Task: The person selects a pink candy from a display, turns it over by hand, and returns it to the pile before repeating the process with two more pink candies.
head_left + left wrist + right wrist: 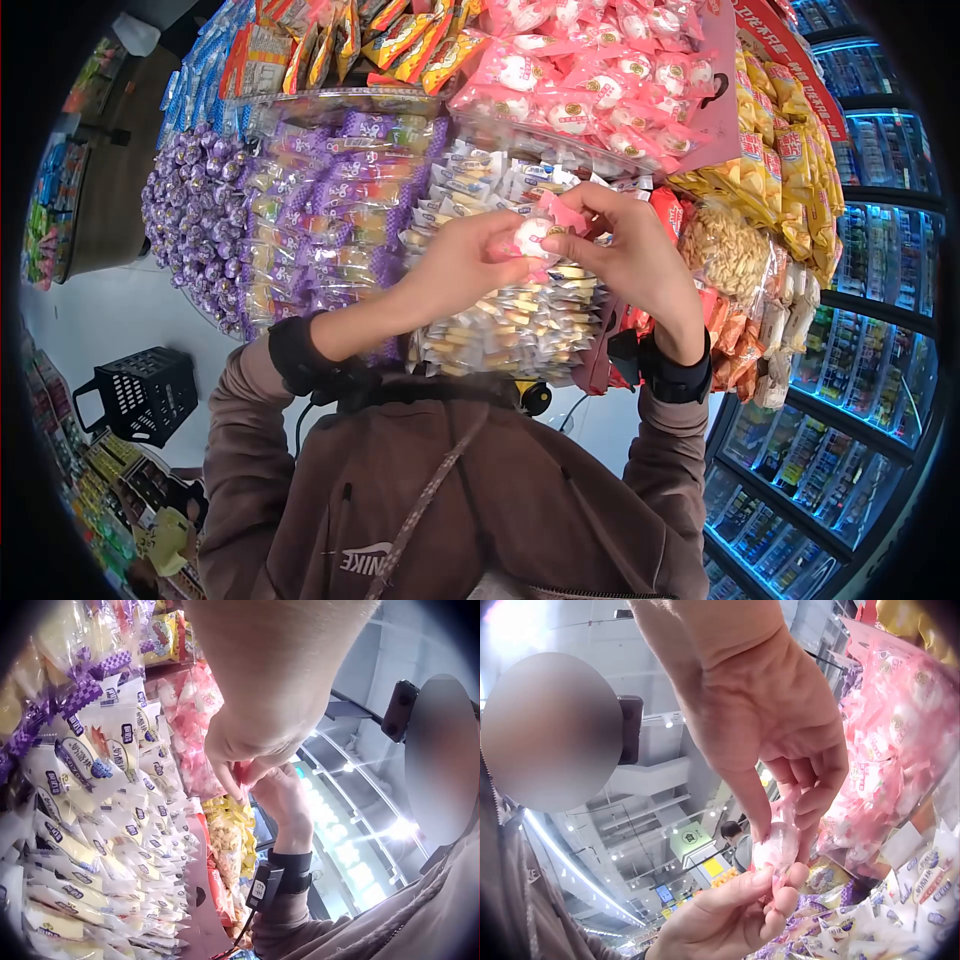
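Both hands hold one small pink-and-white wrapped candy (535,238) between them, above the display of sweets. My left hand (475,252) pinches one end of its wrapper with thumb and fingers. The right hand (632,245) pinches the opposite end from the other side. In the right wrist view the candy (781,846) shows a round pale body in a clear pink wrapper, twisted at the lower end where the left thumb presses. Behind the hands are white-wrapped bars (510,330), packed upright in rows. The left wrist view mostly hides the candy behind the left hand.
Pink candy packets (570,85) like the held one fill a bin beyond the hands. Purple-wrapped jelly packs (340,190) and round purple sweets (195,215) lie left. Yellow bags (790,150) stand right, before lit shelves (885,255). A black basket (150,395) is on the floor.
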